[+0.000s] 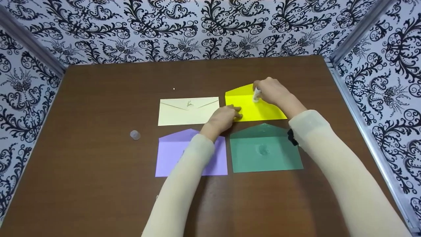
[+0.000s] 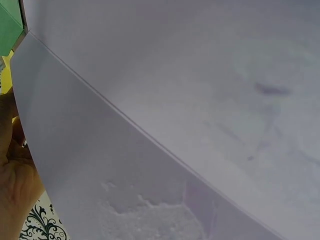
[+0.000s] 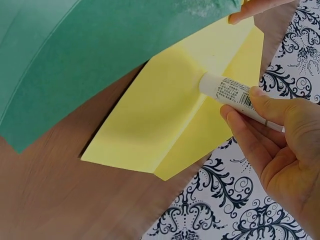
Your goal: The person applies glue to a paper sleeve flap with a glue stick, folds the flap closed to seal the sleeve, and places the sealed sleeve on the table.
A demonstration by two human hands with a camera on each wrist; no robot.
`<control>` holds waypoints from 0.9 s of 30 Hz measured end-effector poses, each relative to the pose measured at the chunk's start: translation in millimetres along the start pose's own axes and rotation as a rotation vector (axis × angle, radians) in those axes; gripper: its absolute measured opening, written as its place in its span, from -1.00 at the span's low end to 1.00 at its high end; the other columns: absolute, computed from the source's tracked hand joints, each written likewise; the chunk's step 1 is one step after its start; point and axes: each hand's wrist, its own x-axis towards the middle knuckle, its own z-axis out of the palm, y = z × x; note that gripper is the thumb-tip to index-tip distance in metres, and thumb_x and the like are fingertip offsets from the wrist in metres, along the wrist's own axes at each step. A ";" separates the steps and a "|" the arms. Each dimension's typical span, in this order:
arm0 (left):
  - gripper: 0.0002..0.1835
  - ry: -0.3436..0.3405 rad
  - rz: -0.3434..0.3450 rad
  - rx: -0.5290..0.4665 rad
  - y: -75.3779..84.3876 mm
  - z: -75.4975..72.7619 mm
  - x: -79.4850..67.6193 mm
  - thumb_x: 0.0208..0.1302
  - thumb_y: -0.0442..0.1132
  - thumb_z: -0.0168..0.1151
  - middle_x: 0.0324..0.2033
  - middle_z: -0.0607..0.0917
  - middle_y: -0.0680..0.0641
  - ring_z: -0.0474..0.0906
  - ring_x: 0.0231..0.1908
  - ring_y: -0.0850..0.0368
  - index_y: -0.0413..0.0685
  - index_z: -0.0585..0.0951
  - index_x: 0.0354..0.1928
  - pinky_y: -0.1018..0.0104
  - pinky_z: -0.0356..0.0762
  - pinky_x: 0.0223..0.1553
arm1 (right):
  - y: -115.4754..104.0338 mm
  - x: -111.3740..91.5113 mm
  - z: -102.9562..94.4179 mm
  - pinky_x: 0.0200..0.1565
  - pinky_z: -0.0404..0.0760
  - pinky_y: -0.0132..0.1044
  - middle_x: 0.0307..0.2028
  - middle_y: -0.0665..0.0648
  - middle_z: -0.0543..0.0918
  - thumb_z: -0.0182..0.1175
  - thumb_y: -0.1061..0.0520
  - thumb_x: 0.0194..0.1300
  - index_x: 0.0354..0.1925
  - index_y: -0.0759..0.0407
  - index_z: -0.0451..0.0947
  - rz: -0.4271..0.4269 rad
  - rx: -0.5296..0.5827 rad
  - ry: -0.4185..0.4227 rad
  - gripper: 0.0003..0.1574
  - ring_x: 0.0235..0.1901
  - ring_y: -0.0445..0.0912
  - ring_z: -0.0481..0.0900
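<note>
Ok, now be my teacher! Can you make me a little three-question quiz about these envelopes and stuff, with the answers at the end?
1. Count: how many envelopes lie on the table?

2. True or false: the small round cap lies on the table to the left of all the envelopes.

3. Pick one: the right hand points the end of the white tube at an envelope. What colour is that envelope?
A. Purple
B. Yellow
C. Green

Key:
1. Four.
2. True.
3. B, the yellow envelope.
</note>
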 end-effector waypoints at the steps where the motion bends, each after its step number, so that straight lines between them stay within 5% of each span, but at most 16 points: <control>1: -0.61 -0.001 0.000 0.000 0.1 -0.1 0.0 0.50 -0.34 0.02 0.37 0.49 0.06 0.34 0.43 0.00 0.18 0.59 0.23 0.19 0.33 0.45 | 0.8 -0.6 -0.1 0.24 0.59 0.08 0.07 0.35 0.65 0.22 0.30 0.34 0.17 0.25 0.55 0.002 -0.002 0.000 -0.58 -0.03 0.19 0.54; 27: -0.62 -0.026 -0.033 0.020 4.9 -3.7 -3.4 0.52 -0.27 0.02 0.40 0.45 0.09 0.28 0.47 0.03 0.20 0.57 0.26 0.18 0.28 0.48 | 7.4 -18.7 3.3 0.24 0.58 0.07 0.08 0.34 0.65 0.21 0.27 0.36 0.15 0.26 0.58 -0.017 0.057 0.025 -0.60 -0.01 0.18 0.52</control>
